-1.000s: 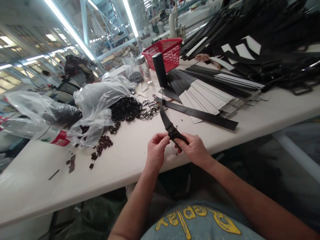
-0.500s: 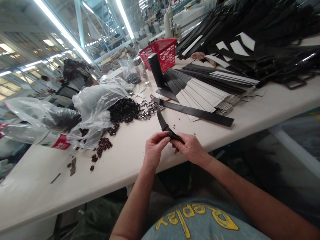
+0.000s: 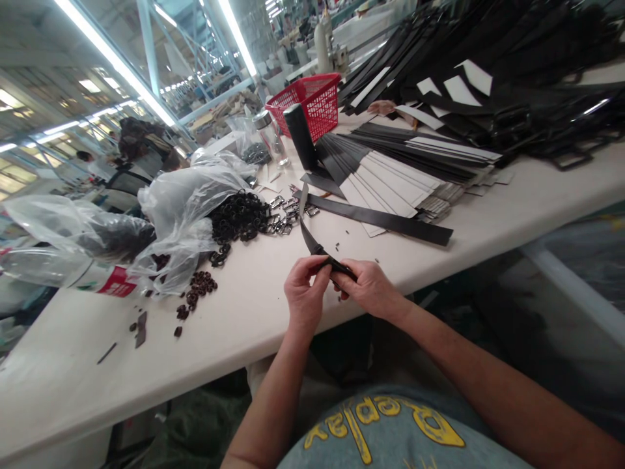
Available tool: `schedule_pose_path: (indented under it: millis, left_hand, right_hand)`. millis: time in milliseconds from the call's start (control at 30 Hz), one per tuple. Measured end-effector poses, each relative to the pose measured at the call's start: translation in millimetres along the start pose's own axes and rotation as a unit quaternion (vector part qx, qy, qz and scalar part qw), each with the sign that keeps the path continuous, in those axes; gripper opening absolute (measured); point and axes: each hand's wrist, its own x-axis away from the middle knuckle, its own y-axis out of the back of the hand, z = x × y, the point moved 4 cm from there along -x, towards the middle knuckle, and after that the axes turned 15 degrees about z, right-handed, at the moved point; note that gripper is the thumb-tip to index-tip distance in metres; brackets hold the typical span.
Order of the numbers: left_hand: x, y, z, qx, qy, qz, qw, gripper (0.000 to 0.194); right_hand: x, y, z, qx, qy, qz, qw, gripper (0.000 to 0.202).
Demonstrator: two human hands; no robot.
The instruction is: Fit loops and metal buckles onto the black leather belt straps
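A narrow black strap (image 3: 307, 236) rises from between my hands, its upper end curving up over the table. Around it, just above my fingers, sits a darker band that looks like a keeper loop (image 3: 318, 249). My left hand (image 3: 306, 286) pinches the strap between thumb and fingertips. Closed round its lower part is my right hand (image 3: 366, 286), thumb on top; something red shows under those fingers, too hidden to name. Beyond the strap's tip lie several metal buckles (image 3: 283, 218) and a longer black strap (image 3: 381, 218) flat on the table.
Black loops (image 3: 239, 215) are heaped beside plastic bags (image 3: 180, 195); brown loops (image 3: 198, 290) are scattered nearer. A bottle (image 3: 97, 277) lies at left. Behind stand a black cylinder (image 3: 300, 137) and a red basket (image 3: 317, 107). Fanned straps (image 3: 385, 179) with white ends cover the right side.
The strap's upper end has swung, now showing a paler face at its tip. My fingers have shifted slightly on it. The whole view has moved a little.
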Motion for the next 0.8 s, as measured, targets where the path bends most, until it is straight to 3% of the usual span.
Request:
schedule_pose_path:
  millis: [133,367,467,633,800]
  left_hand:
    - [1,-0.8,-9,-0.085,-0.044,0.015,0.995,0.011]
    - [-3,7.9,-3,0.053,0.067,0.053,0.995,0.020]
    - [-6,7.0,2,0.079,0.087,0.069,0.991,0.020]
    - [-5,3.8,3,0.096,0.078,0.054,0.991,0.018]
    - [4,1.3,11,0.201,0.169,0.042,0.964,0.024]
  right_hand:
    - [0,1,2,-0.017,0.007,-0.001,1.000,0.025]
    - [-2,4,2,-0.027,-0.002,0.016,1.000,0.025]
    - [-2,5,3,-0.057,-0.004,0.039,0.998,0.027]
    - [-1,6,4,-0.103,-0.001,0.047,0.994,0.034]
    - [-1,7,3,-0.107,0.006,0.048,0.993,0.034]
